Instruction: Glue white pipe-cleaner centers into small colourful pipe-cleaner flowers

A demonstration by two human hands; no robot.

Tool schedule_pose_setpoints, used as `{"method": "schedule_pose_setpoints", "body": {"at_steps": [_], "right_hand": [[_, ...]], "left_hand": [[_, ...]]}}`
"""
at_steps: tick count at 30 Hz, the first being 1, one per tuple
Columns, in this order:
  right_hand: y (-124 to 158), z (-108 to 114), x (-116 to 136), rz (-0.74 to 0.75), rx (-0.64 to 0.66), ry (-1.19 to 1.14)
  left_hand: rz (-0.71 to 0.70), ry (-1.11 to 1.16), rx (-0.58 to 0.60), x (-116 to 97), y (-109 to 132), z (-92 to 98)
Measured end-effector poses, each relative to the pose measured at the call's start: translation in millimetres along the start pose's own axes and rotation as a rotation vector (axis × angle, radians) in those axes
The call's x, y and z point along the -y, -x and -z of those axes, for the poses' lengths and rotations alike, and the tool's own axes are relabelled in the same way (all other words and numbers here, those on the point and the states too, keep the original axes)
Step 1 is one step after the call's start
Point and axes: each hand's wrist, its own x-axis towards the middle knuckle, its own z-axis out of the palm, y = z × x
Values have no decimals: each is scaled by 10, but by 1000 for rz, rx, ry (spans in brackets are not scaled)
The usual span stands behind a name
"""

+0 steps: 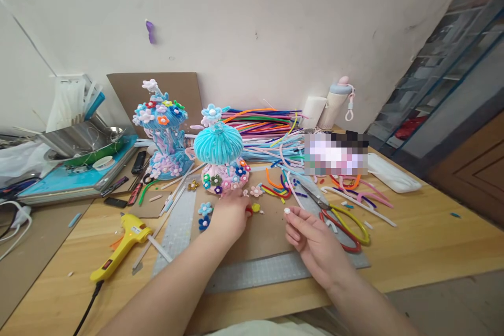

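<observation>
My right hand [315, 236] is closed in a pinch, with a small white fluffy piece [286, 211] between thumb and fingertip. Over the cardboard, my left hand [232, 212] reaches toward the flower-covered base of a turquoise pipe-cleaner jellyfish shape [218, 143]. Its fingertips are mostly hidden by the hand itself, so a grip cannot be made out. Beside that hand lie a yellow flower [255, 208] and a pink flower [256, 190]. To its left are a light blue flower [205, 209], a dark blue flower [203, 222] and a gold flower [193, 185].
A yellow glue gun [124, 247] rests at left. Scissors [334, 215] with red and yellow handles lie right of my right hand. Behind stand a finished-looking blue flowered shape [160, 126], bundled pipe cleaners [263, 128], a bottle [334, 105] and a metal bowl [81, 142].
</observation>
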Motion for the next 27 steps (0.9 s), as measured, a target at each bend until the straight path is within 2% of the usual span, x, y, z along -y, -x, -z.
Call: {"method": "schedule_pose_setpoints", "body": {"at_steps": [3, 6, 8, 10, 12, 15, 17, 19, 23, 27], "right_hand": [[17, -28, 24, -21, 45, -35], [58, -83, 79, -96, 174, -115], [88, -138, 109, -156, 282, -154], [106, -198, 120, -184, 352, -136], [108, -252, 110, -146, 347, -37], [95, -317, 77, 3, 271, 239], [89, -362, 60, 99, 243, 416], [93, -412, 44, 157, 268, 518], [134, -500, -18, 220, 398, 553], [180, -521, -92, 327, 426, 649]], "left_hand": [[20, 91, -5, -11, 52, 7], [49, 215, 6, -26, 192, 11], [131, 430, 37, -36, 319, -15], [278, 766, 71, -43, 453, -46], [405, 1051, 59, -46, 578, -56], [475, 1224, 13, -54, 730, -4], [470, 1232, -13, -66, 808, 61], [427, 1168, -56, -81, 873, 123], [308, 1015, -136, -92, 980, 182], [251, 956, -163, -78, 1041, 186]]}}
